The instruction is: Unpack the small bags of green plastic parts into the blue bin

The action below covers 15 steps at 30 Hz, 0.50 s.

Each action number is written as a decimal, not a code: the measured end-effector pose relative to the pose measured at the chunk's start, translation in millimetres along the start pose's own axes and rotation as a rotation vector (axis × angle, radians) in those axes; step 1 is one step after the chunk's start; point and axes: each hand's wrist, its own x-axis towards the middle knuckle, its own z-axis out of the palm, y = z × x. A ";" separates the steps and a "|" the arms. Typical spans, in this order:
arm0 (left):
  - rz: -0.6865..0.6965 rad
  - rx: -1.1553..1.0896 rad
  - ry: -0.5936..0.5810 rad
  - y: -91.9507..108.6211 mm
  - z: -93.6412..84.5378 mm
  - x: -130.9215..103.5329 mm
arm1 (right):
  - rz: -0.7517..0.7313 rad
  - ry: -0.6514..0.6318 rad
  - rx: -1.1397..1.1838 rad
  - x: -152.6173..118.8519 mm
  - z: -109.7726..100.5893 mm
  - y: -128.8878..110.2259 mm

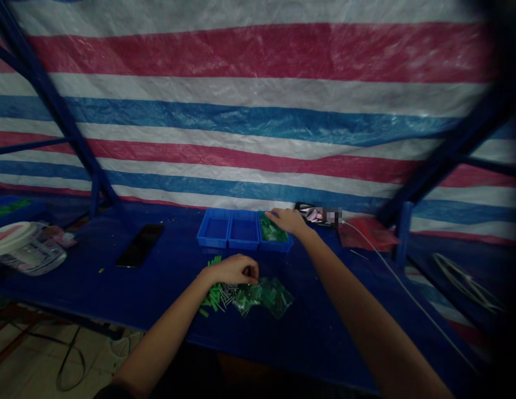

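My left hand (pixel 236 270) is low over the table, fingers curled and thumb bent toward the index finger. Its fingertips are at the upper edge of a small clear bag (pixel 246 299) with green pieces inside; anything pinched there is hidden. Partly under that hand lie loose green plastic wall plugs (pixel 215 297) and metal screws (pixel 228 293). Another filled bag (pixel 277 298) lies just to the right. My right hand (pixel 287 219) reaches over the rightmost blue bin (pixel 282 245), fingers extended above the green-filled bags (pixel 272 230) in it.
Two more blue bins (pixel 243 238) adjoin on the left. A black phone (pixel 140 245) and a white bucket (pixel 29 249) are further left. At the back right are a lit screen (pixel 313 213), a white cable (pixel 391 266) and red plastic bags (pixel 363 233). Blue frame posts (pixel 77 138) flank the table.
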 end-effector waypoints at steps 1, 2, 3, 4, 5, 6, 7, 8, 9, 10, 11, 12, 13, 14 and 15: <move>-0.010 -0.044 -0.005 0.7 -0.9 -0.3 | 0.011 0.051 0.035 -5.1 -1.2 -1.0; -0.018 -0.094 -0.008 1.7 -2.0 -0.6 | 0.024 0.111 0.094 -10.8 -2.3 -2.2; -0.024 -0.146 -0.006 2.7 -3.3 -0.9 | 0.034 0.171 0.181 -17.2 -3.0 -3.6; -0.025 -0.196 0.005 3.9 -4.6 -1.1 | 0.030 0.227 0.298 -24.0 -3.4 -5.3; -0.024 -0.242 0.025 5.1 -6.0 -1.1 | 0.014 0.277 0.434 -31.4 -3.5 -7.4; -0.022 -0.285 0.054 6.4 -7.4 -0.8 | -0.012 0.318 0.584 -39.2 -3.2 -9.9; -0.019 -0.326 0.091 7.7 -8.8 -0.3 | -0.045 0.330 0.737 -47.3 -2.6 -12.6; -0.016 -0.367 0.137 8.9 -10.1 0.5 | -0.074 0.305 0.876 -55.6 -1.7 -15.6; -0.015 -0.408 0.192 10.1 -11.3 1.5 | -0.102 0.249 0.999 -63.6 -0.5 -18.5; -0.018 -0.450 0.255 11.0 -12.5 2.6 | -0.111 0.211 1.097 -71.0 1.0 -21.3; -0.024 -0.494 0.326 11.8 -13.7 3.7 | -0.111 0.183 1.159 -77.5 2.8 -23.8; -0.030 -0.539 0.401 12.2 -14.8 4.7 | -0.094 0.177 1.199 -82.9 4.8 -26.0; -0.036 -0.584 0.477 12.4 -15.9 5.5 | -0.076 0.169 1.220 -87.1 7.0 -27.9; -0.042 -0.627 0.549 12.3 -17.0 6.1 | -0.063 0.149 1.228 -90.0 9.3 -29.6; -0.046 -0.666 0.612 11.8 -18.0 6.5 | -0.056 0.120 1.234 -91.9 11.4 -31.4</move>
